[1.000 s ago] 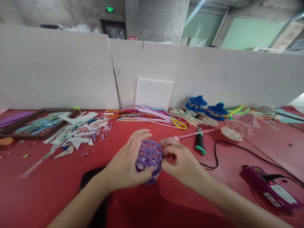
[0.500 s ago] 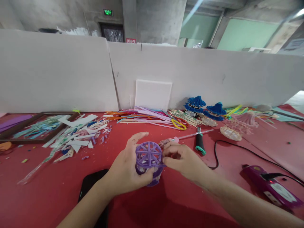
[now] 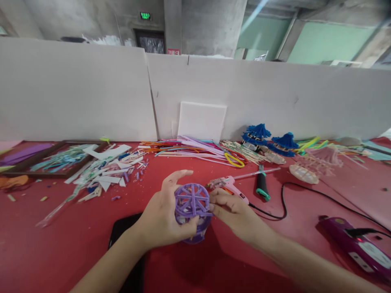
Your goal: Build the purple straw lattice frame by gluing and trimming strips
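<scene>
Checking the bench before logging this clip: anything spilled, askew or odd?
Cut scraps of white and coloured strip lie scattered over the red table, left of the hands. The left hand and right hand hold the purple wheel cage, which looks intact. Nothing else stands out.

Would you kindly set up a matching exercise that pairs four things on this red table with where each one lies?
Things:
1. purple wheel-shaped frame
2. pink glue gun
3. purple power strip
4. wooden tray

Places:
A. far left of the table, holding pale green strips
B. near right, with a black plug in it
C. between the left hand and the right hand
D. just beyond the right hand, its black cord trailing right

Pairs: 1-C, 2-D, 3-B, 4-A
</scene>
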Demonstrator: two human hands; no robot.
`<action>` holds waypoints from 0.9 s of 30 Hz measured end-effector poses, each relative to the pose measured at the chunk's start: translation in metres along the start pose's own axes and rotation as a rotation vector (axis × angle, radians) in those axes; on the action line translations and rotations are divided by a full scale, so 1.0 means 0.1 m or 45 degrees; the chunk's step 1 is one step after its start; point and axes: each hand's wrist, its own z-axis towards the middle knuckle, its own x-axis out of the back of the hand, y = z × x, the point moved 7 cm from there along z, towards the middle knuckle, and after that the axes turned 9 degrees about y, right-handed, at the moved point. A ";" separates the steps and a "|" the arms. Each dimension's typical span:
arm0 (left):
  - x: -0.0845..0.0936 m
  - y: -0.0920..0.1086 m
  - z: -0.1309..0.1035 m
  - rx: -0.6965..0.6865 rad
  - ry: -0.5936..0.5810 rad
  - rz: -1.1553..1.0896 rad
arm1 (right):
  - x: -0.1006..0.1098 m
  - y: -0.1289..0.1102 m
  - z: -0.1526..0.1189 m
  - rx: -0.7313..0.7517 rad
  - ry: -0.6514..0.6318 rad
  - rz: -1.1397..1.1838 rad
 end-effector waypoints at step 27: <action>0.01 0.04 -0.08 -0.095 -0.035 0.143 | 0.04 -0.09 0.17 -0.059 -0.372 0.043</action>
